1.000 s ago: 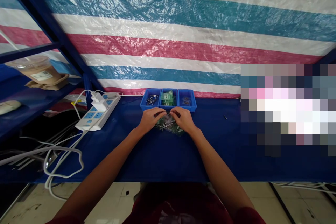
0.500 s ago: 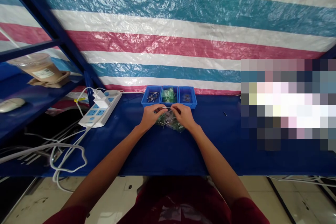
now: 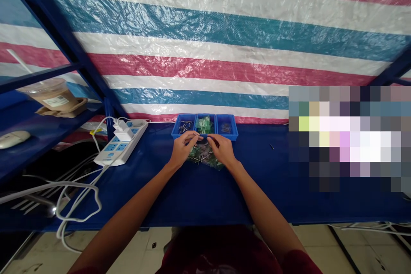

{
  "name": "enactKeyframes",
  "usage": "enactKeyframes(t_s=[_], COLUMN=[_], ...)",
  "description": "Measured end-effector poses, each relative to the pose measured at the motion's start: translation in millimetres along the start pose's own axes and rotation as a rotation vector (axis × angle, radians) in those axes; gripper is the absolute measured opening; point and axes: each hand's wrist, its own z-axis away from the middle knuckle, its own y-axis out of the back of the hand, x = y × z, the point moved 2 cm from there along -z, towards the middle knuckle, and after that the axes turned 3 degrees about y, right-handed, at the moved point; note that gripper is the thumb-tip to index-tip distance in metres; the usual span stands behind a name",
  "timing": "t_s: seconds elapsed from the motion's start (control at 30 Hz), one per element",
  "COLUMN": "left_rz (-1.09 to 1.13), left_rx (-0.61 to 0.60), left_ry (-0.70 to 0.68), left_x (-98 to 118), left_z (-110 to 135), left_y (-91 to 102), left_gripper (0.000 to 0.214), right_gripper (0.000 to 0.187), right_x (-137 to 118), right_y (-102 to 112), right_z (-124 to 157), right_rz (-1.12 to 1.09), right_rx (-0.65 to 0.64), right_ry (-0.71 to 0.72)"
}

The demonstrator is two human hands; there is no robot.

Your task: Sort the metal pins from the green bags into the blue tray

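Note:
My left hand (image 3: 183, 149) is closed in a pinch, with what looks like a thin metal pin (image 3: 197, 134) at its fingertips. Opposite it, my right hand (image 3: 222, 149) has thumb and forefinger pressed together; whatever lies between them is too small to make out. A small gap separates the two hands. Below and between them lies a loose pile of metal pins and green-tinted clear pieces (image 3: 201, 157) on the blue table. Just behind the hands stands a blue three-part tray (image 3: 236, 130), holding dark metal pins (image 3: 185, 126), green pieces (image 3: 204, 124) and small greyish pieces (image 3: 226, 128).
A white power strip (image 3: 126, 146) with a plugged-in adapter and tangled white cables (image 3: 80, 192) lies on the left. One dark pin (image 3: 271, 146) rests alone to the right. A drink cup (image 3: 54, 96) and a mouse (image 3: 14, 139) sit on the left shelf. The far right is pixelated.
The thin rod that spanned both hands no longer bridges them, and the fingertips have separated slightly. The whole view has shifted, so the table appears a little lower.

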Motion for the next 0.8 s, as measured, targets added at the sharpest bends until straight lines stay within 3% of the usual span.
enactKeyframes(t_s=[0.2,0.4,0.6,0.8], left_rz=[-0.35,-0.279,-0.291,-0.204], left_rx=[-0.068,-0.049,-0.123,-0.164], left_ry=[-0.215,-0.147,-0.164,-0.092], left_x=[3.4,0.7,2.9,7.9], left_z=[-0.3,0.8,1.8,3.1], left_y=[2.3,2.5,3.6,1.7], left_gripper=[0.031,0.03,0.03,0.033], right_gripper=[0.034,0.029,0.028,0.023], right_x=[-0.8,-3.9,-1.5,-2.0], right_y=[6.0,3.8,1.9,1.7], right_z=[-0.7,1.0,0.7,-0.3], right_rz=[-0.004,-0.041,-0.073,-0.09], right_rx=[0.117,0.024,-0.051,-0.108], right_ry=[-0.001,0.072,0.094,0.115])
